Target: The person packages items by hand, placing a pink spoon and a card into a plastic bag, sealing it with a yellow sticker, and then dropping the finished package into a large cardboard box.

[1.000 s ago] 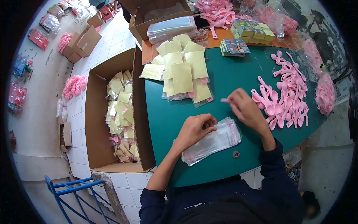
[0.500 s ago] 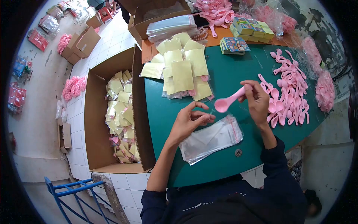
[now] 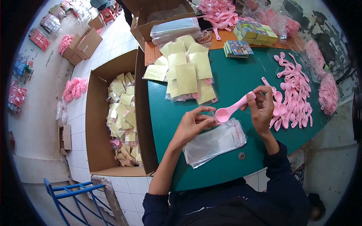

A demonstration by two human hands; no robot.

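Observation:
A pink spoon (image 3: 230, 110) is pinched by its handle end in my right hand (image 3: 261, 110), bowl pointing left. My left hand (image 3: 196, 124) is curled with thumb and fingers close together at the spoon's bowl; a bit of clear film seems to show there, but what it grips is too small to tell. Below both hands lies a stack of clear plastic bags (image 3: 215, 145) on the green table (image 3: 211, 177). A heap of pink spoons (image 3: 292, 98) lies to the right. Packed bags with yellowish cards (image 3: 186, 77) are piled beyond my left hand.
An open cardboard box (image 3: 113, 170) of packed bags stands left of the table. Booklet stacks (image 3: 237, 49), more clear bags (image 3: 175, 28) and another box (image 3: 166, 19) are at the far side. A small round metal piece (image 3: 241, 155) lies near the front edge.
The spoon's bowl has come down to the fingertips of my left hand. My left hand's fingers have drawn closer together. The view has shifted slightly.

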